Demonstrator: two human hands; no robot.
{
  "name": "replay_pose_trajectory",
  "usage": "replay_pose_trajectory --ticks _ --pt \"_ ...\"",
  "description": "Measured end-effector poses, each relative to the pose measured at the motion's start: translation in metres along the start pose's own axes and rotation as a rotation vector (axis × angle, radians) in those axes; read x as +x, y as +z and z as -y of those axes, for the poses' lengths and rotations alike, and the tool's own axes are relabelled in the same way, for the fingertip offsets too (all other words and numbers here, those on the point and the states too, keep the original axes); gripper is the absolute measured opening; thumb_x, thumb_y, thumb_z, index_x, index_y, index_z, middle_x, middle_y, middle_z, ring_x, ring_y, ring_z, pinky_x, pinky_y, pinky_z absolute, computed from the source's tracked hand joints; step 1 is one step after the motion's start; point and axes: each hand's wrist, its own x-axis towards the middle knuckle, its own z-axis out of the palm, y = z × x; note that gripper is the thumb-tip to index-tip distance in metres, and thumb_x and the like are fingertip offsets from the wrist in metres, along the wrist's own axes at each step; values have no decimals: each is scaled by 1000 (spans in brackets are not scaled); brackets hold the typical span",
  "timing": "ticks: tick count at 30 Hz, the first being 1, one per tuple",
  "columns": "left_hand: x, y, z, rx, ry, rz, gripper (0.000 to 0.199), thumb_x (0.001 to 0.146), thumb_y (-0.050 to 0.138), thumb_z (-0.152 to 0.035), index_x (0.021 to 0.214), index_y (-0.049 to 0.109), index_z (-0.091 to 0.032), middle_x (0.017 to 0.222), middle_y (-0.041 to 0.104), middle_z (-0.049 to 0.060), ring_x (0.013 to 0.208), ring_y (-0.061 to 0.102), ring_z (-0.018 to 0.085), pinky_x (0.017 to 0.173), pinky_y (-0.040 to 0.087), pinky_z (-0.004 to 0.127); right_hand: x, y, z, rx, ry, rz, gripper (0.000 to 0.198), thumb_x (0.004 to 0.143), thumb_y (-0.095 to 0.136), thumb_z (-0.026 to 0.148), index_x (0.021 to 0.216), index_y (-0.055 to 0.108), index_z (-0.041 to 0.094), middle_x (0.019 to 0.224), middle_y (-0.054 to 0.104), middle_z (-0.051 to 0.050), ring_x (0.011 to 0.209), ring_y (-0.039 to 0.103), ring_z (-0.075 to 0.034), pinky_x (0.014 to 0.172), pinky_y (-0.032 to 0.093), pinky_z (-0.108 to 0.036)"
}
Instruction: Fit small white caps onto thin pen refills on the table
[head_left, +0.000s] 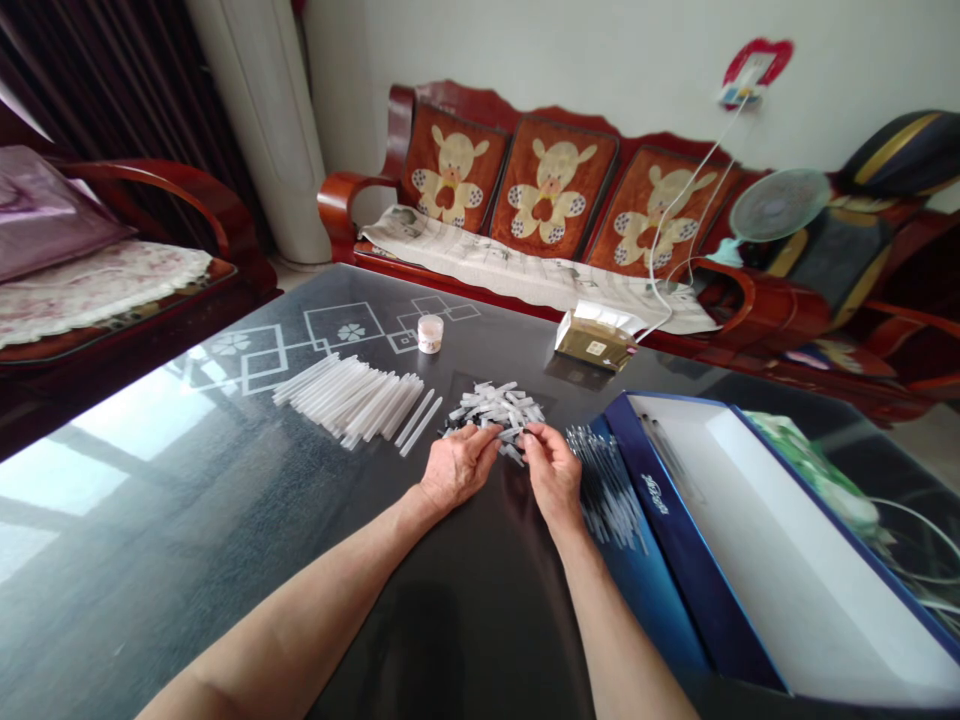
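Note:
My left hand (463, 466) and my right hand (553, 470) meet at the near side of a heap of small white and black plastic pieces (495, 402). Their fingertips are pinched, with a small whitish plastic piece (512, 434) between them; its exact shape is too small to tell. Left of the heap lies a row of white, pen-like plastic tubes (352, 398), with two of them (420, 422) set apart. Beside my right hand, thin clear sticks with dark ends (606, 485) rest on a blue surface.
An open blue box with a white inside (757, 530) fills the right side of the dark table (300, 520). A small round tub (430, 334) and a tissue pack (596, 338) stand farther back. Behind are a wooden sofa (356, 205) and a fan (780, 205) with a white cable.

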Motion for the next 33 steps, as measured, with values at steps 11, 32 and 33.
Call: replay_pose_trajectory --ticks 11,32,33 --pt "-1 1 0 22 37 30 33 97 43 -38 118 64 -25 82 65 2 74 65 13 62 48 20 1 -4 2 84 37 -2 38 79 64 46 104 69 18 87 72 -5 78 67 -18 71 54 -31" --pt "4 -3 2 -162 -32 -282 31 97 45 -33 113 66 -15 80 67 4 71 63 12 71 51 22 -5 -1 10 -760 -560 215 24 93 52 27 104 72 21 92 64 -8 87 59 -21 82 47 -35" --pt "4 -3 2 -161 -30 -280 31 97 45 -32 113 66 -15 79 67 4 70 63 12 71 51 22 -5 0 9 -814 -567 211 23 93 52 27 102 73 21 90 64 -8 85 58 -21 80 46 -35"
